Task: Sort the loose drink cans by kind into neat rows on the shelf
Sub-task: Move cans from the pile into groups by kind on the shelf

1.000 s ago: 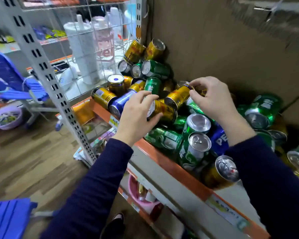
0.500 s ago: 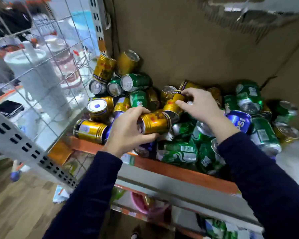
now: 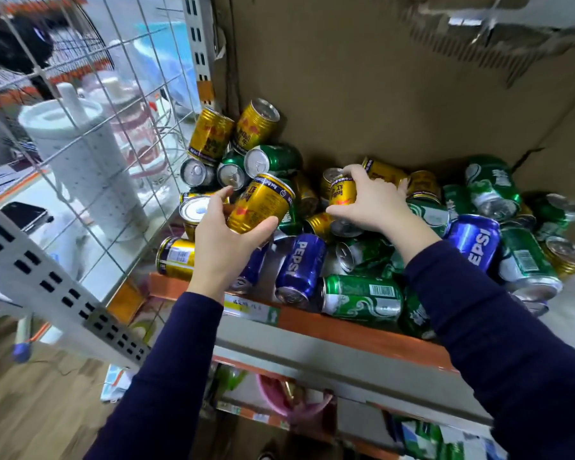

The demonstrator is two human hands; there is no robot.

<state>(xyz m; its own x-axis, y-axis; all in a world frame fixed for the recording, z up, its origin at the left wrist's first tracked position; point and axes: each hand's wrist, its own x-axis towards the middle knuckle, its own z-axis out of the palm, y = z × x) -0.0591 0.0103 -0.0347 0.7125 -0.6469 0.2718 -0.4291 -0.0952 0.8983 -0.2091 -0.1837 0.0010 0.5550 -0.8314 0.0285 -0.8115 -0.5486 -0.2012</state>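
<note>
- Left hand [image 3: 224, 242]: fingers and thumb wrapped round a gold can [image 3: 261, 202], held tilted, clear above the pile.
- Right hand [image 3: 375, 202]: fingertips clamped on a second gold can [image 3: 341, 190], which sits in the heap mid-shelf w/ green cans [image 3: 362, 295] adj.
- Lift the second gold can straight up (neighbours probably lean on it and may roll).
- Stand both upright at the shelf's [image 3: 362, 332] left end, next to the upright gold can [image 3: 193, 210] by the wire grid [image 3: 113, 161].
- Watch the blue cans [image 3: 299, 267], esp. near the front lip.

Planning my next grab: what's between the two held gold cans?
Head view: another gold can lies in the pile between the left-hand can and the right-hand can.
</note>
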